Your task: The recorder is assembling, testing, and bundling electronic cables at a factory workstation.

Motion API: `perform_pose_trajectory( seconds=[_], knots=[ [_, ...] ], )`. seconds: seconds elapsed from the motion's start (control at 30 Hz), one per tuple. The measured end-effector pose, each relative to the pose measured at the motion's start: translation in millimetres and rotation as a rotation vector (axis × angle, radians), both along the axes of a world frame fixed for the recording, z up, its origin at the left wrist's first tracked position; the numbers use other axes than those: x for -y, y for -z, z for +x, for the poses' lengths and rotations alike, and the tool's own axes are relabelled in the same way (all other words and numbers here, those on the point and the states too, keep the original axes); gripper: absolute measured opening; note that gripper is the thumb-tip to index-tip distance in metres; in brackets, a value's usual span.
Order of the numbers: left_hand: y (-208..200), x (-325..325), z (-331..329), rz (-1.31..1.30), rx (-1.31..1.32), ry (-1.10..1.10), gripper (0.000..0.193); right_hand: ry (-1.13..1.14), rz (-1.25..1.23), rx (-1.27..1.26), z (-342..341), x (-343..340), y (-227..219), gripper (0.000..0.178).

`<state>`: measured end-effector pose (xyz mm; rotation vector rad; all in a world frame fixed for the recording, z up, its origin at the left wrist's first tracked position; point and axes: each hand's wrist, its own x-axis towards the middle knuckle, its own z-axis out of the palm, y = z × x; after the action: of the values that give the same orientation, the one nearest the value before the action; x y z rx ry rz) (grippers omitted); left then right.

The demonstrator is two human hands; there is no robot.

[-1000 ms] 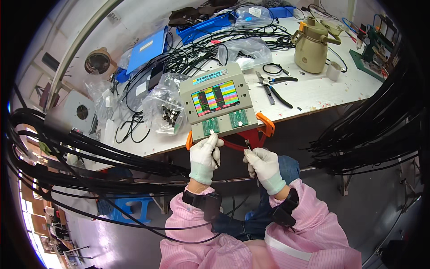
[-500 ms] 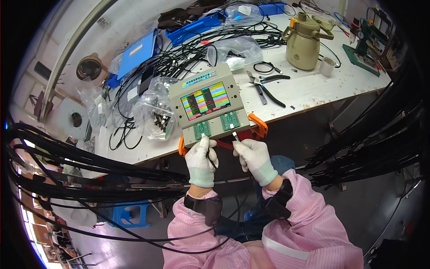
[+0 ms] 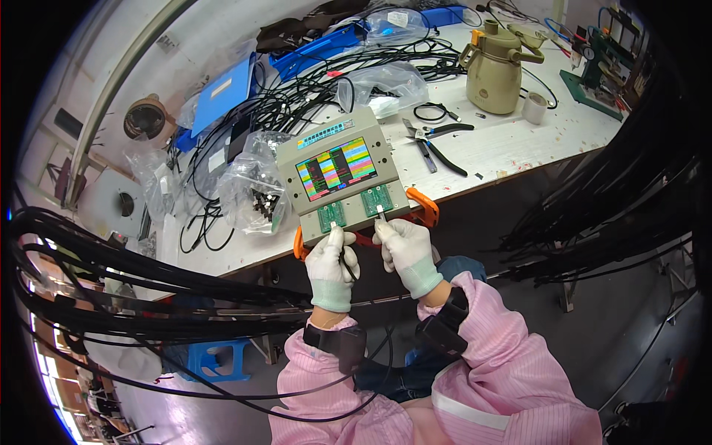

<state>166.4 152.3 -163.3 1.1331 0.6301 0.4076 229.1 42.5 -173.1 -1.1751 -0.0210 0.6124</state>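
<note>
A grey cable tester (image 3: 308, 194) with a lit multicoloured screen (image 3: 337, 169) stands at the table's front edge. Two small green circuit boards, the left one (image 3: 331, 215) and the right one (image 3: 377, 197), sit on its near side. My gloved left hand (image 3: 331, 263) pinches a black cable's end plug at the left board's socket. With its fingers closed, my gloved right hand (image 3: 406, 251) holds another cable plug (image 3: 381, 215) against the right board's socket. Fingers partly hide both plugs, so how deep each sits cannot be seen.
Orange clamps (image 3: 423, 208) flank the tester. Cutting pliers (image 3: 443, 148) and a short looped cable (image 3: 437, 112) lie to its right, before a khaki jug (image 3: 494, 74). Plastic bags (image 3: 256, 178) and tangled black cables (image 3: 311, 93) fill the left and back. Cable bundles (image 3: 163, 271) hang at both sides.
My right hand has moved left and forward, bringing its plug from beside the right board to its socket. The screen's small red mark at the bottom is now blue. My left hand stays put.
</note>
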Motion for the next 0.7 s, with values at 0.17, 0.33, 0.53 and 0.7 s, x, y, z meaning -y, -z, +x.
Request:
perform_pose_trajectory(
  seconds=[0.17, 0.33, 0.53, 0.7],
  knots=[
    [-1.6, -0.5, -7.9, 0.053, -0.015, 0.04, 0.03, -0.026, -0.012, -0.009, 5.8, 1.8, -4.4, 0.027],
    [-1.6, 10.2, -23.3, 0.17, -0.09, 0.072, 0.03, -0.019, -0.028, -0.014, 8.4, 2.7, -8.8, 0.027],
    [2.5, 18.5, -38.2, 0.207, -0.104, 0.147, 0.031, 0.024, -0.009, 0.008, 7.4, 1.1, -7.2, 0.026],
    [9.1, 24.7, -41.6, 0.197, -0.122, 0.249, 0.028, 0.014, 0.001, 0.082, 0.4, 7.0, 7.1, 0.025]
  ],
)
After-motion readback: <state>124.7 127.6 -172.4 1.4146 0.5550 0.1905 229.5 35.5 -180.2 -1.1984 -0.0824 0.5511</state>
